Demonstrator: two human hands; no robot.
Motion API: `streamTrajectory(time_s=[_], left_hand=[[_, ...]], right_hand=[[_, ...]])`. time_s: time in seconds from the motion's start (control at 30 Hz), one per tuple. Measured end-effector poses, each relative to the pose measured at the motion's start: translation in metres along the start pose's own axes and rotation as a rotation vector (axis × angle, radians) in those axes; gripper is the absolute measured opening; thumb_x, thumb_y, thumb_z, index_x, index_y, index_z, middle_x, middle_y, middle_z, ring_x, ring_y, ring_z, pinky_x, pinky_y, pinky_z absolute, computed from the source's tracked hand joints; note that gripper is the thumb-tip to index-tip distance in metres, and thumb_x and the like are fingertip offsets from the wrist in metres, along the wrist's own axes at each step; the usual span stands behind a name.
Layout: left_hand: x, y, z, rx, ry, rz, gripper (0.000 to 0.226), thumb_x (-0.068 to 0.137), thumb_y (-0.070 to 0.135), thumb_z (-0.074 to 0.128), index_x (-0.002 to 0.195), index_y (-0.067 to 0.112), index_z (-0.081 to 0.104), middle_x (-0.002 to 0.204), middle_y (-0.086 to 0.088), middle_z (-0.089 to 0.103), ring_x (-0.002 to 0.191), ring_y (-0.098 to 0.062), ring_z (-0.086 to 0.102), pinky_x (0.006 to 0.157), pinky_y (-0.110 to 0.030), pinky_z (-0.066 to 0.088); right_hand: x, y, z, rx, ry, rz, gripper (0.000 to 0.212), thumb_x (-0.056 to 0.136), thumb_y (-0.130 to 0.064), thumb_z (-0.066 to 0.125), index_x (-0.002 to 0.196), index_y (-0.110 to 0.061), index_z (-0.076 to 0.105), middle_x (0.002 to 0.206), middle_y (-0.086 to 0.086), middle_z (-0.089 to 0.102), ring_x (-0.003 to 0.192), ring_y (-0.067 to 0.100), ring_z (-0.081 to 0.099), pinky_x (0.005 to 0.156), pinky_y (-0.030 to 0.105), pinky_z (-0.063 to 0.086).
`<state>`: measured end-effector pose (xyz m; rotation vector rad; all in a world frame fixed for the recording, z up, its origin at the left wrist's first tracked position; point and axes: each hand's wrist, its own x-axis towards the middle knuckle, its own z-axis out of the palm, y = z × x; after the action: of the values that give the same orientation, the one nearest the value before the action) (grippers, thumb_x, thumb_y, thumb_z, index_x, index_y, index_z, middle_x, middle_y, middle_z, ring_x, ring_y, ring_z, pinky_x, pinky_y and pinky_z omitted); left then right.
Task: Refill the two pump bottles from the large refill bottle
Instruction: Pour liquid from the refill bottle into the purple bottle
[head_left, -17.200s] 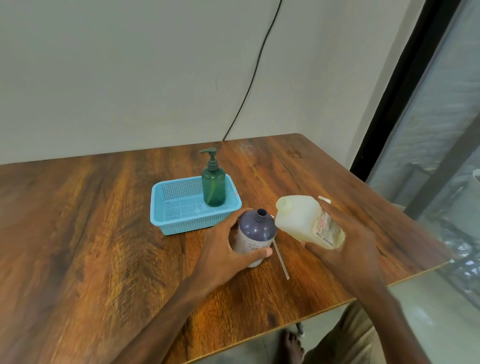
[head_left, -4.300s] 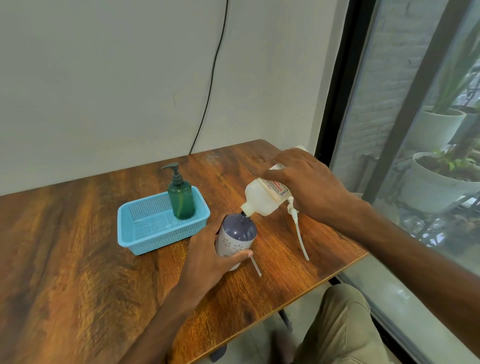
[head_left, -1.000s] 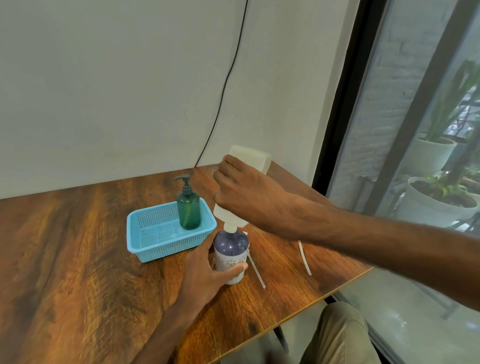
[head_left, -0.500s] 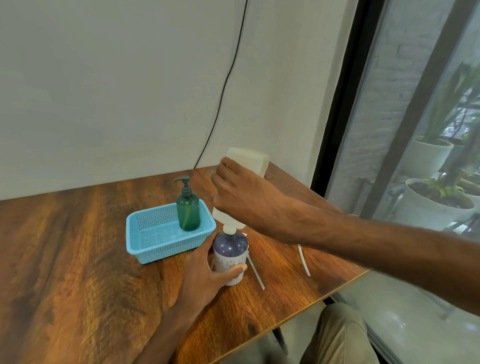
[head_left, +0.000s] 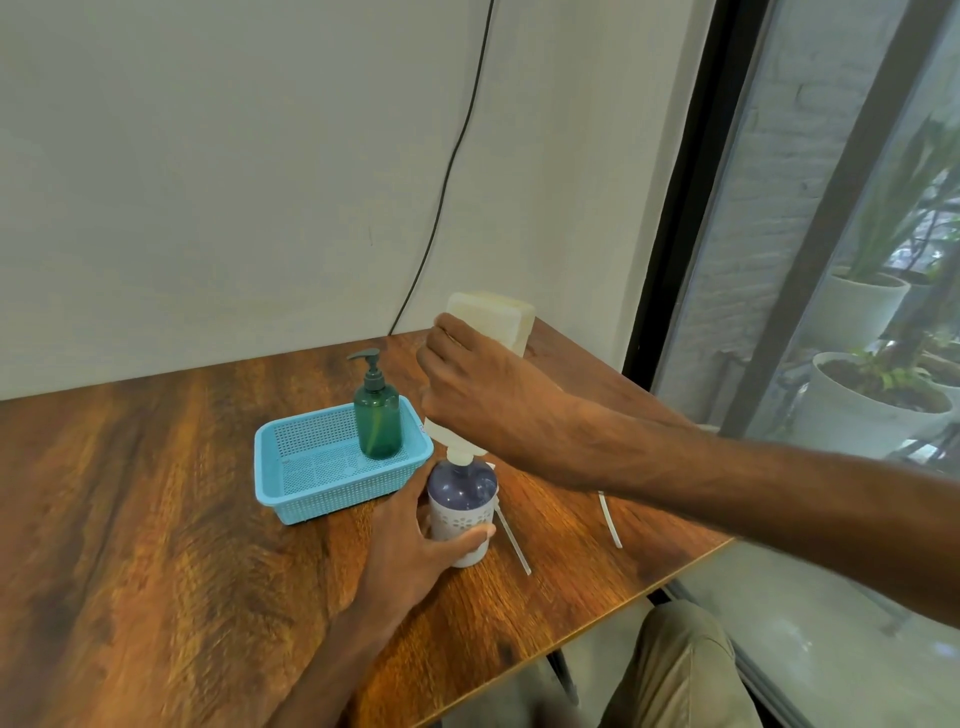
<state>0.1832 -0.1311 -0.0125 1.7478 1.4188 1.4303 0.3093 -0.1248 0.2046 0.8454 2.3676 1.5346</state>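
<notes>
A purple pump bottle with its pump removed stands on the wooden table. My left hand grips its lower body. My right hand holds the pale refill bottle upside down, its neck set in the purple bottle's mouth. A green pump bottle with its pump on stands in the blue basket just to the left.
Two loose pump tubes lie on the table, one right of the purple bottle and one under my right forearm. The table's front right edge is close. A window with potted plants is at the right. A black cable runs down the wall.
Over the last second nothing has visibly changed; the refill bottle stays inverted over the purple bottle. Earlier it was only tilted toward the mouth.
</notes>
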Motion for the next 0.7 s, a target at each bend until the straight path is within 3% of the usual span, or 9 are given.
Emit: streamTrajectory(time_s=[0.2,0.4,0.47,0.57,0.7], left_hand=[[-0.001,0.009,-0.002,0.019,0.003,0.009,0.079,0.062,0.045,0.099,0.124,0.057,0.051,0.120,0.057,0.053,0.119,0.023,0.053,0.085,0.001,0.047],[-0.001,0.012,-0.003,-0.026,0.010,0.039,0.078,0.061,0.047,0.098,0.124,0.059,0.053,0.124,0.052,0.057,0.119,0.020,0.057,0.086,-0.001,0.048],[-0.002,0.014,-0.004,-0.026,0.013,0.045,0.077,0.061,0.053,0.096,0.124,0.063,0.053,0.125,0.050,0.058,0.120,0.019,0.057,0.088,-0.001,0.048],[-0.001,0.018,-0.005,-0.021,0.021,0.053,0.079,0.060,0.059,0.095,0.124,0.075,0.050,0.127,0.048,0.058,0.122,0.016,0.057,0.089,-0.002,0.048],[-0.002,0.021,-0.004,-0.025,0.026,0.029,0.078,0.057,0.078,0.086,0.126,0.069,0.051,0.128,0.049,0.056,0.123,0.018,0.056,0.087,-0.002,0.049]], right_hand=[[-0.005,0.010,0.007,0.148,0.011,-0.003,0.037,0.089,-0.001,0.066,0.125,-0.008,0.062,0.131,0.021,0.058,0.126,0.040,0.051,0.114,0.050,0.034],[-0.026,0.030,0.058,0.603,0.072,0.103,0.060,0.074,-0.008,0.079,0.129,-0.025,0.064,0.127,0.006,0.063,0.123,0.029,0.054,0.103,0.038,0.035],[-0.044,0.031,0.084,0.855,-0.004,0.166,0.070,0.073,-0.019,0.083,0.136,-0.033,0.058,0.131,-0.001,0.061,0.126,0.022,0.051,0.101,0.031,0.034],[-0.076,0.015,0.122,1.097,-0.136,0.323,0.085,0.070,-0.045,0.082,0.143,-0.048,0.038,0.142,-0.014,0.050,0.129,0.010,0.045,0.106,0.034,0.041],[-0.103,-0.024,0.157,1.442,-0.224,0.578,0.091,0.067,-0.053,0.087,0.144,-0.043,0.040,0.140,-0.017,0.051,0.126,0.009,0.051,0.095,0.024,0.047]])
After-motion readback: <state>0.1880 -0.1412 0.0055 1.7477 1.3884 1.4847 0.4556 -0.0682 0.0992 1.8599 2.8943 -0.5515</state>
